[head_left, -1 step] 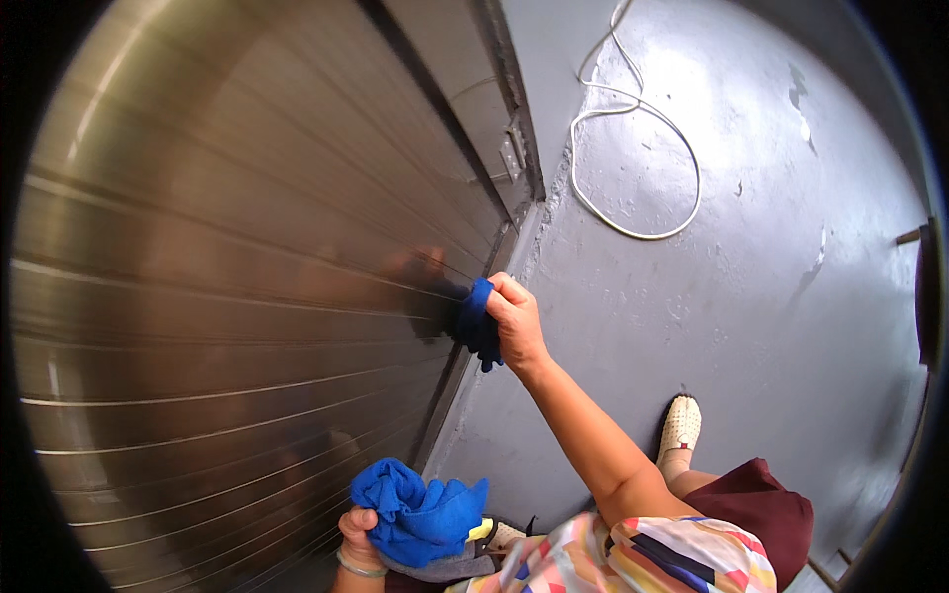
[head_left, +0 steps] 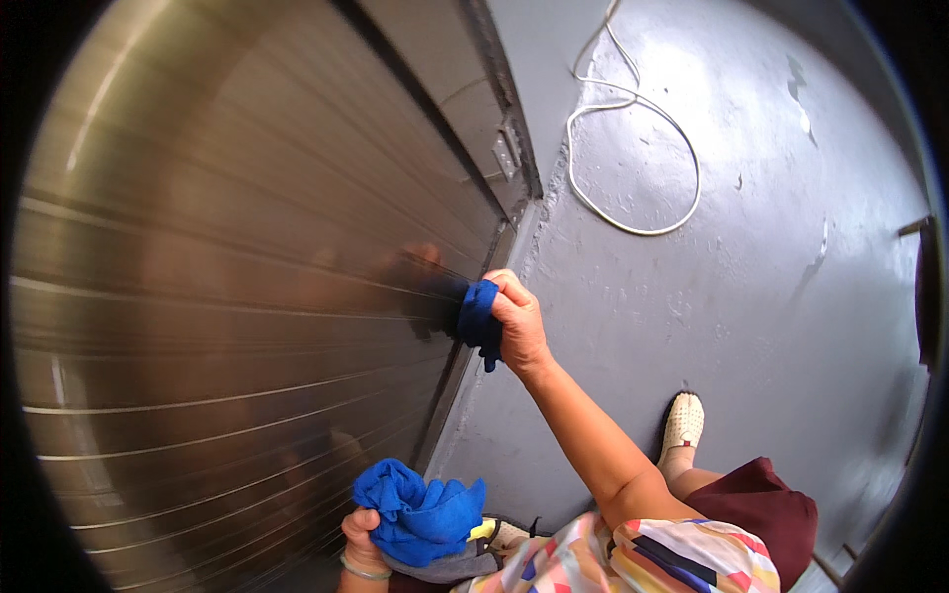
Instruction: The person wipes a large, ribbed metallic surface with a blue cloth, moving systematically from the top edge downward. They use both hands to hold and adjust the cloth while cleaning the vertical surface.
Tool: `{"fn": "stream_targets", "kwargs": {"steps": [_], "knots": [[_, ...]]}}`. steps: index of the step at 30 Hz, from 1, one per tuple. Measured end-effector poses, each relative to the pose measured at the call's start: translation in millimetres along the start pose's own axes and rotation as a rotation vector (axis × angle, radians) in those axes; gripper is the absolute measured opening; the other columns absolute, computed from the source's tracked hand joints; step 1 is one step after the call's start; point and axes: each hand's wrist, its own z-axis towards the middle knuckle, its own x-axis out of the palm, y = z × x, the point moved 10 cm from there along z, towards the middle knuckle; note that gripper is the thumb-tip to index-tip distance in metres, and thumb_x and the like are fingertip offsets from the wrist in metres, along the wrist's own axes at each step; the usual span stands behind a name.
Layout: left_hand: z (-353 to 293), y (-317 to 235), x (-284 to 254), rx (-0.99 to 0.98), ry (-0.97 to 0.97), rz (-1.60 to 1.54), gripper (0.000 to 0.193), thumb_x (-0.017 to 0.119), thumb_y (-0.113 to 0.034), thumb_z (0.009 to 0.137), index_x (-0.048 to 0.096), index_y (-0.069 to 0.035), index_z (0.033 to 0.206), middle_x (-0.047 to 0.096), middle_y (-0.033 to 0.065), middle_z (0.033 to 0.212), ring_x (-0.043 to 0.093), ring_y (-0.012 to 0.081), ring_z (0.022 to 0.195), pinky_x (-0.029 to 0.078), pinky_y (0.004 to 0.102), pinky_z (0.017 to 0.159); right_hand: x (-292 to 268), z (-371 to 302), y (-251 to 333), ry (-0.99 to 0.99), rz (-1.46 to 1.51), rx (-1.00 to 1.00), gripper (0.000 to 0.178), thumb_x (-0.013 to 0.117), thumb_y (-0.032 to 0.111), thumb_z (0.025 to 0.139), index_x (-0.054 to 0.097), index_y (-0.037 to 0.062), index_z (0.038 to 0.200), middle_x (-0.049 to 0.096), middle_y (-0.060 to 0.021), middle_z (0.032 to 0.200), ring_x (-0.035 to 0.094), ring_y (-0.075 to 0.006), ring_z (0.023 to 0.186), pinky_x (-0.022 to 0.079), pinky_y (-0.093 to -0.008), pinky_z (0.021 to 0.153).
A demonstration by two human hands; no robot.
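Observation:
A tall, shiny brown metal door point(head_left: 227, 296) with horizontal grooves fills the left side. My right hand point(head_left: 519, 321) is closed round a dark blue cloth point(head_left: 478, 318) held at the door's face, near its lower edge; whether the cloth presses on the metal cannot be made out. Down at the lower left, my left hand point(head_left: 360, 537), with a pale bangle at the wrist, grips a bunched bright blue cloth point(head_left: 420, 514). Grey fabric point(head_left: 450, 567) hangs just under that cloth, and most of the left fingers are hidden behind it.
A white cable point(head_left: 698, 168) lies looped on the grey painted floor point(head_left: 613, 326), far ahead. My cream woven shoe point(head_left: 683, 423) stands on the floor to the right. A hinge point(head_left: 505, 153) sits at the door frame. Dark furniture point(head_left: 925, 287) edges the far right.
Almost nothing differs. The view shifts slightly, and both hands keep hold of their cloths in nearly the same places.

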Motion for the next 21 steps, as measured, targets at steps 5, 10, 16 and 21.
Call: {"fn": "stream_targets", "kwargs": {"steps": [5, 10, 16, 21], "knots": [[-2.3, 21.4, 2.2, -0.081, 0.043, -0.09, 0.07, 0.071, -0.018, 0.063, 0.052, 0.007, 0.126, 0.063, 0.0229, 0.119, 0.062, 0.0379, 0.107, 0.047, 0.0506, 0.101, -11.6, 3.2, 14.5, 0.014, 0.489, 0.122, 0.04, 0.043, 0.041, 0.1, 0.058, 0.0052, 0.107, 0.065, -0.0128, 0.099, 0.064, -0.0244, 0.087, 0.052, -0.0357, 0.08], [-0.1, 30.1, -58.0, 0.056, 0.046, 0.197, 0.072, 0.066, -0.033, 0.076, 0.046, -0.004, 0.138, 0.055, 0.0146, 0.133, 0.055, 0.0342, 0.119, 0.041, 0.0515, 0.106, -19.5, -11.8, -28.8, 0.023, 0.437, 0.47, 0.045, 0.032, 0.044, 0.102, 0.053, 0.0053, 0.096, 0.054, -0.0098, 0.065, 0.052, -0.0225, 0.055, 0.044, -0.0334, 0.051], [-14.9, 28.7, -41.2, 0.065, 0.127, 0.178, 0.077, 0.07, -0.032, 0.073, 0.044, -0.008, 0.142, 0.053, 0.0142, 0.138, 0.054, 0.0339, 0.121, 0.04, 0.053, 0.107, 0.7, 12.6, 27.7, -0.004, -0.843, 0.051, 0.037, 0.059, 0.035, 0.086, 0.054, -0.0007, 0.078, 0.062, -0.0219, 0.078, 0.064, -0.0342, 0.073, 0.047, -0.0447, 0.068], [-28.8, 29.2, -60.8, 0.053, 0.06, 0.071, 0.078, 0.07, -0.02, 0.065, 0.047, -0.002, 0.137, 0.058, 0.0198, 0.13, 0.058, 0.0388, 0.116, 0.044, 0.0554, 0.102, 2.1, 27.2, 29.3, -0.09, -0.963, -0.262, 0.03, 0.058, 0.032, 0.085, 0.056, 0.0036, 0.076, 0.061, -0.0236, 0.073, 0.06, -0.0437, 0.072, 0.048, -0.0505, 0.064]]}}
